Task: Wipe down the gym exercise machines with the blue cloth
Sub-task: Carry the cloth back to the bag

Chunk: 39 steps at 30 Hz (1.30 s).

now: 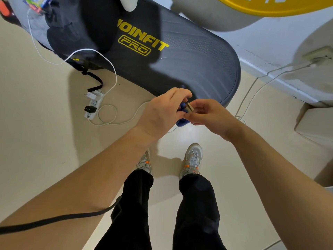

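My left hand (163, 110) grips a bunched blue cloth (182, 121); only small folds of it show between and below my hands. My right hand (210, 115) pinches a small tan, boxy object (190, 107) that sits against the cloth. Both hands meet in the air just in front of the near rounded end of a dark grey exercise bench pad (189, 58) with yellow "JOINFIT PRO" lettering. Most of the cloth is hidden inside my left fist.
A white power strip (93, 105) with plugs and white cables lies on the beige floor left of my hands. More white cables (252, 91) run to a wall socket at right. A black strap (93, 78) hangs off the bench. A yellow-and-grey machine part (270, 6) is overhead. My shoes stand below.
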Tool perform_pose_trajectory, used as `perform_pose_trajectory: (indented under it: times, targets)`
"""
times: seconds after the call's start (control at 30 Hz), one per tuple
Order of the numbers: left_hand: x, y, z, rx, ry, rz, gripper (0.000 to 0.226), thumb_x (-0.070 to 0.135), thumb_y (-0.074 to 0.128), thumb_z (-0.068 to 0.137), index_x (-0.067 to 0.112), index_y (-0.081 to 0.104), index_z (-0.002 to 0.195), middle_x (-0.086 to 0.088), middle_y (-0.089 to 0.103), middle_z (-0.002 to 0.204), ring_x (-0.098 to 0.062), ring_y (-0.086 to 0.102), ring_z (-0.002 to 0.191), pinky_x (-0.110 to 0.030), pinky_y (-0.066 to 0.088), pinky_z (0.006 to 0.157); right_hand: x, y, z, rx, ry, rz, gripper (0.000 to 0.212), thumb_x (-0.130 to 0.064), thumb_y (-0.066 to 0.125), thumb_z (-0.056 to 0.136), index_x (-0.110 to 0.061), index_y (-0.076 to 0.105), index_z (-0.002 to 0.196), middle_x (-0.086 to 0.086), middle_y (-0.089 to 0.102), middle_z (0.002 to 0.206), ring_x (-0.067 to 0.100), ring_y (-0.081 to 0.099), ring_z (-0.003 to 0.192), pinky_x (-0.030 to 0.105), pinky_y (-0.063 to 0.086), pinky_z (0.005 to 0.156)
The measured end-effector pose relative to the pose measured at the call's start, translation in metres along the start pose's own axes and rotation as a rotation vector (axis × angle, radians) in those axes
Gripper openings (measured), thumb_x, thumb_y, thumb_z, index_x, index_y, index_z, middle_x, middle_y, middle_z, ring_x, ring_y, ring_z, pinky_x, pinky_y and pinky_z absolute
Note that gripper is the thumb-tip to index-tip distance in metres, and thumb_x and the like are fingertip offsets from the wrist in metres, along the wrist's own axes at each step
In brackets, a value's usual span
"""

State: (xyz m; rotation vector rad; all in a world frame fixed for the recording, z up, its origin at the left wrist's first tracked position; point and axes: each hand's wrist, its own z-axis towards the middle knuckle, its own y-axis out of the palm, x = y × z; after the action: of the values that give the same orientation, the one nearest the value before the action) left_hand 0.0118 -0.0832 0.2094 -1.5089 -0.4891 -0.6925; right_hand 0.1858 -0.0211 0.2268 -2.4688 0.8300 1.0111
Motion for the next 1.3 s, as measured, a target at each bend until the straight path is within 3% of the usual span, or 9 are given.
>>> perform_pose_trajectory:
  times: [0.17,0.27,0.37,0.5,0.6,0.8,1.03,1.17,1.3]
  targets:
    - [0.0,0.001,-0.001,-0.021,-0.077,-0.068,0.048,0.034,0.076,0.078,0.01,0.06,0.116,0.0,0.065,0.103,-0.015,0.063,0.086,-0.026,0.056,0.072,0.004,-0.014,-0.004,-0.06,-0.036,0.039,0.026,-0.028,0.074,0.079,-0.013,0.073,0.1,0.009,0.074,0.095,0.028,0.07,0.091,0.041,0.058,0.09]
    - [0.004,0.005,-0.005,-0.03,-0.318,-0.236,0.061,0.041,0.085,0.07,0.018,0.056,0.118,0.008,0.063,0.108,-0.007,0.063,0.087,-0.009,0.05,0.07,0.007,-0.024,-0.007,-0.15,-0.037,0.072,0.026,-0.022,0.074,0.077,-0.011,0.073,0.101,0.008,0.076,0.097,0.026,0.072,0.092,0.032,0.058,0.088]
    - [0.009,0.009,-0.006,-0.004,-0.585,-0.509,0.059,0.032,0.089,0.068,0.023,0.054,0.114,0.008,0.065,0.104,-0.006,0.068,0.081,-0.017,0.056,0.069,0.013,-0.027,-0.009,-0.181,-0.038,0.054,0.018,-0.011,0.072,0.084,-0.009,0.072,0.102,0.004,0.076,0.095,0.022,0.072,0.09,0.027,0.057,0.083]
    - [0.007,0.016,-0.006,-0.148,-0.595,-0.659,0.036,0.043,0.075,0.081,0.028,0.059,0.11,0.013,0.069,0.098,-0.004,0.067,0.088,-0.017,0.052,0.074,0.017,-0.02,-0.013,-0.12,-0.043,0.091,0.008,0.002,0.063,0.091,0.0,0.065,0.099,0.004,0.071,0.085,0.015,0.067,0.079,0.023,0.054,0.074]
    - [0.002,0.021,-0.008,-0.364,-0.46,-0.311,0.041,0.06,0.076,0.066,0.04,0.058,0.096,0.02,0.064,0.084,-0.003,0.061,0.078,-0.023,0.051,0.069,0.017,-0.021,-0.014,-0.055,-0.04,0.14,0.011,-0.003,0.06,0.091,0.003,0.062,0.1,0.017,0.066,0.091,0.017,0.064,0.08,0.025,0.055,0.073]
    - [-0.015,0.022,-0.01,-0.298,-0.285,0.195,0.027,0.049,0.073,0.077,0.03,0.066,0.095,0.011,0.059,0.087,-0.014,0.051,0.084,-0.028,0.039,0.069,0.017,-0.033,-0.014,0.116,-0.031,0.129,0.009,-0.012,0.052,0.073,-0.004,0.056,0.074,0.007,0.052,0.071,0.011,0.051,0.067,0.022,0.048,0.065]
    - [-0.02,0.005,0.01,-0.22,-0.244,0.416,0.022,0.042,0.068,0.087,0.023,0.074,0.096,0.007,0.063,0.103,-0.018,0.046,0.094,-0.027,0.03,0.064,0.024,-0.049,-0.001,0.33,0.062,-0.025,0.024,-0.004,0.057,0.087,-0.021,0.059,0.07,0.006,0.058,0.072,0.015,0.051,0.067,0.025,0.043,0.062]
    - [-0.015,-0.013,0.06,-0.201,-0.467,0.29,0.019,0.044,0.064,0.09,0.027,0.068,0.099,0.004,0.064,0.093,-0.02,0.057,0.09,-0.032,0.039,0.068,0.006,-0.072,0.017,0.503,0.022,-0.025,0.02,-0.006,0.062,0.086,-0.024,0.06,0.079,-0.005,0.061,0.072,0.008,0.052,0.062,0.019,0.041,0.062]
    - [-0.002,-0.041,0.099,-0.045,-0.457,0.182,0.02,0.034,0.065,0.093,0.025,0.066,0.11,0.005,0.068,0.103,-0.016,0.06,0.093,-0.034,0.051,0.078,-0.029,-0.098,0.025,0.619,-0.048,-0.021,0.016,-0.003,0.058,0.085,-0.018,0.061,0.091,-0.006,0.06,0.073,0.009,0.05,0.06,0.016,0.04,0.059]
